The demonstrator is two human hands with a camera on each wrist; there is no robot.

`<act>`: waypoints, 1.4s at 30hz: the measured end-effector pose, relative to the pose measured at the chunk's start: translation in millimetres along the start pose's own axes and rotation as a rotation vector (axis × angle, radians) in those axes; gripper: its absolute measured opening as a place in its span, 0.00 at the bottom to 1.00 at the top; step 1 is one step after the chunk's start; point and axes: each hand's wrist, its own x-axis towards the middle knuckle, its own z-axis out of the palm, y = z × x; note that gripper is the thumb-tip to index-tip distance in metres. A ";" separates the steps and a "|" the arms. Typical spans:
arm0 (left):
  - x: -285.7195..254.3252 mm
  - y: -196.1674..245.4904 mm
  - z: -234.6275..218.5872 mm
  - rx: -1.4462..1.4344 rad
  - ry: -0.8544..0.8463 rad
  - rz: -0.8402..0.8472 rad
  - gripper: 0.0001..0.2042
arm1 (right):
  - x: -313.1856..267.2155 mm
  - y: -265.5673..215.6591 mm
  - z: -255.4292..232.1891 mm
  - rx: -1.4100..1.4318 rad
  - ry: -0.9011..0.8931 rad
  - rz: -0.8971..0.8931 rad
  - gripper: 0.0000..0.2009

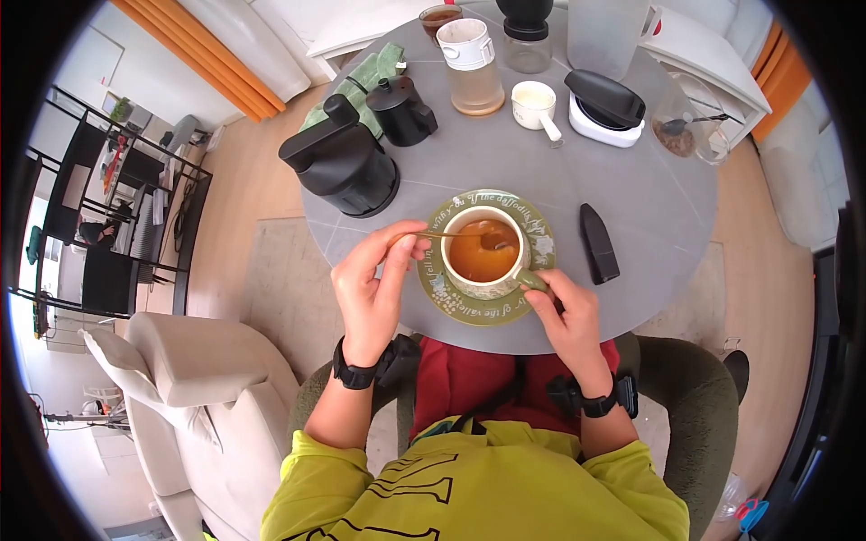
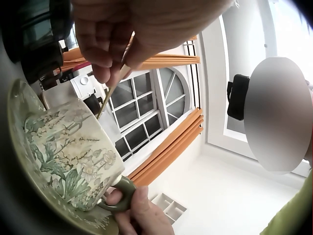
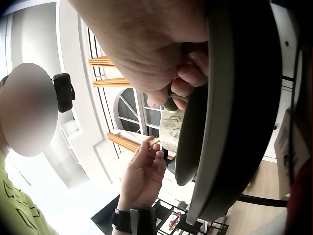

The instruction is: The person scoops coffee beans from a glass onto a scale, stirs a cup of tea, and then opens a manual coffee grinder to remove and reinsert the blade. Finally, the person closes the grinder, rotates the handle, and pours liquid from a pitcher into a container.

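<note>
A floral cup (image 2: 73,152) of brown liquid stands on a green saucer (image 1: 538,225) with white lettering, at the near side of the round table. My left hand (image 1: 372,284) pinches the end of a thin gold-coloured spoon (image 1: 439,234) between thumb and fingers. The spoon reaches over the left rim, and its bowl end is in the liquid. With the fingers of my right hand (image 1: 572,316) I hold the cup's green handle (image 1: 532,280) at the lower right. In the left wrist view the cup sits upright relative to the saucer.
Left on the grey table (image 1: 667,203) stand a black kettle (image 1: 347,176), a small black pot (image 1: 401,115) and a green cloth (image 1: 388,61). Behind the cup are a white-topped glass jar (image 1: 474,86) and a small white cup (image 1: 534,104). A black elongated object (image 1: 597,243) lies right of the saucer.
</note>
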 end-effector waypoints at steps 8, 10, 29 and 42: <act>-8.6 19.0 -20.5 0.328 0.002 0.179 0.04 | -0.1 1.0 1.3 0.011 0.007 -0.004 0.08; -9.6 19.0 -20.6 0.308 -0.014 0.149 0.04 | -0.4 2.1 1.8 0.012 0.010 -0.006 0.08; -6.3 20.3 -15.7 0.362 0.022 0.209 0.05 | -1.0 3.3 1.7 0.014 0.007 -0.006 0.08; -3.8 9.4 0.3 0.053 -0.068 0.044 0.07 | -0.7 0.8 0.9 -0.002 0.004 -0.008 0.08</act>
